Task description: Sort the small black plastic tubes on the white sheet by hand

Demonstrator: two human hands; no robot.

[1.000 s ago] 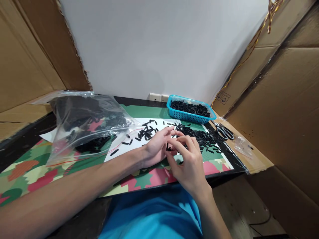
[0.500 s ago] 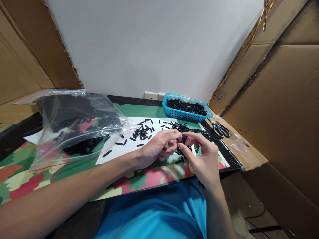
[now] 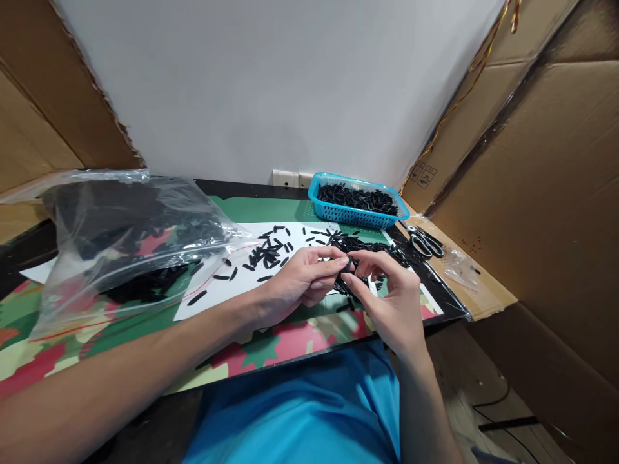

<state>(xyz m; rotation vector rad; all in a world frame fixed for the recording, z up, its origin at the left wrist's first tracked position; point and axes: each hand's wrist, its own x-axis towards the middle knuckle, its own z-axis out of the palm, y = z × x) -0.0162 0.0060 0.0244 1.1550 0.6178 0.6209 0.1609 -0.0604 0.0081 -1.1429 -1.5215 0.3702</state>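
My left hand and my right hand meet over the table's front part. Between their fingertips is a small black piece, pinched by both; its exact kind is too small to make out. Right behind and below them spreads a heap of slim black strips, partly covered by my hands. Looser black strips lie scattered on a white sheet to the left of my left hand.
A blue plastic basket full of black strips stands at the back against the wall. At left lies a large clear zip bag holding black pieces. Scissors and a small clear bag rest at the right edge, beside cardboard walls.
My left fingers have straightened from a curl, with the thumb now pressing at the black piece. The view has shifted slightly; both hands stay together.
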